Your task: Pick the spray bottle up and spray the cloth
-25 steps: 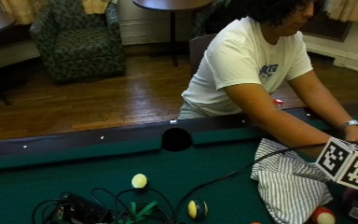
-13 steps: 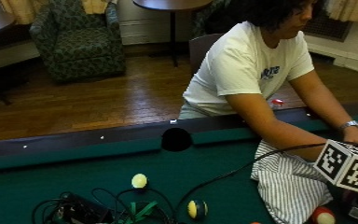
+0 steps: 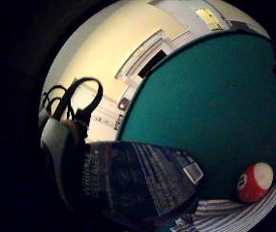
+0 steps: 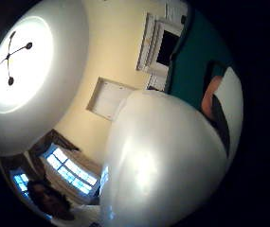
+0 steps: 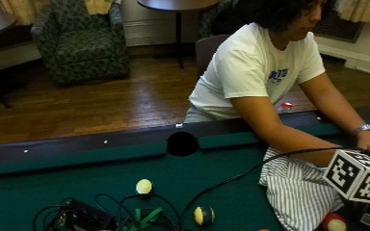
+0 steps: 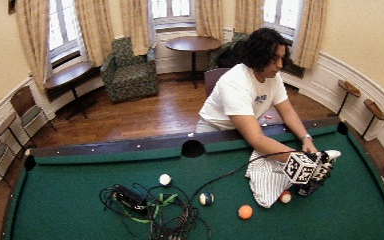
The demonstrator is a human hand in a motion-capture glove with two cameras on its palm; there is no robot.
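One tangle of cables (image 6: 149,205): it lies on the left part of the pool table (image 6: 65,195), well apart from the work.
Three loose balls: a white ball (image 6: 165,179), a dark ball with a yellow band (image 6: 206,198) and an orange ball (image 6: 245,211) rest on the felt between the cables and the cloth.
Cloth (image 6: 265,180): striped and spread flat on the felt in front of the person, I think so that the spray can land on it.
Red-and-white ball (image 3: 255,182): it touches the edge of the cloth, on the side of the bottle.
Spray bottle (image 3: 137,181): just beside the right edge of the cloth, its white head up and its dark body low by the felt. I cannot tell if the base is lifted.
Right hand (image 6: 322,169): the gloved fingers are wrapped round the bottle's body. In the palm views the label and the white head lie right against the palm.
Left hand (image 6: 308,148): bare, it rests near the rail behind the bottle and touches neither bottle nor cloth.
Judgement: the pick-up seems done or nearly done. The nozzle now needs to face the cloth.
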